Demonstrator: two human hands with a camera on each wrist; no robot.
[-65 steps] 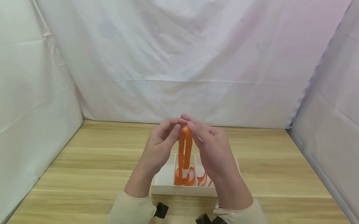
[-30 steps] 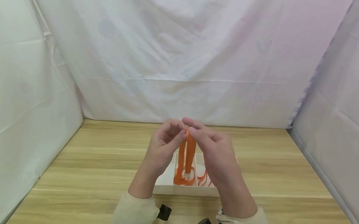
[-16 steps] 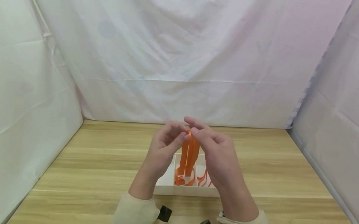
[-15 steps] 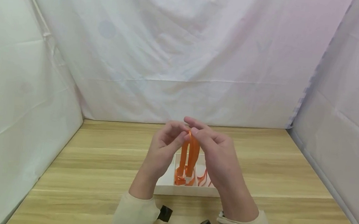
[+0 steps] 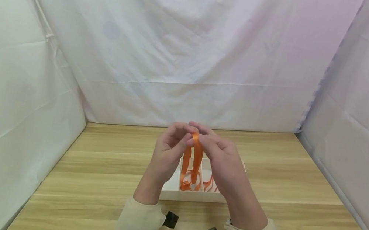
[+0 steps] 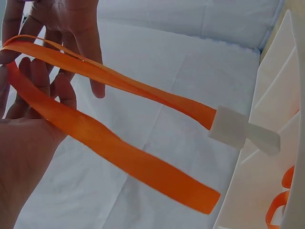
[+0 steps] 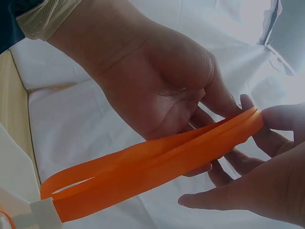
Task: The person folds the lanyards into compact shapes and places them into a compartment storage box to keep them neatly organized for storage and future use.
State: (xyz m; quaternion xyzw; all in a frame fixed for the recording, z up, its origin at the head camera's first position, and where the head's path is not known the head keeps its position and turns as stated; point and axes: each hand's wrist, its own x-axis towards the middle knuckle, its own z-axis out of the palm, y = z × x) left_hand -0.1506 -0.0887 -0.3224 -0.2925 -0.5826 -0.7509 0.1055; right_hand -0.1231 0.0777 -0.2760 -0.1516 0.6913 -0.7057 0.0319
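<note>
A flat orange lanyard strap (image 5: 198, 153) hangs folded over at its top, between both hands above a white tray. My left hand (image 5: 168, 148) pinches the fold between thumb and fingers. From the other side my right hand (image 5: 222, 157) pinches the same fold, its thumb and index finger close to the left fingertips. A white plastic clip (image 6: 228, 127) closes one hanging end of the strap in the left wrist view. Another orange length (image 6: 167, 176) hangs beside it, with a plain cut-looking end. In the right wrist view the strap (image 7: 157, 167) runs down to the white clip (image 7: 45, 213).
Below the hands stands the white divided tray (image 5: 193, 196) on a wooden table (image 5: 106, 166). Orange straps (image 5: 184, 186) lie in its middle compartment and more orange strips (image 5: 208, 184) in the right one. White cloth (image 5: 190, 56) hangs behind and at both sides.
Both hands have shifted slightly right, still holding the strap at its top. The hanging lengths have swung and turned, and the white clip now hangs lower.
</note>
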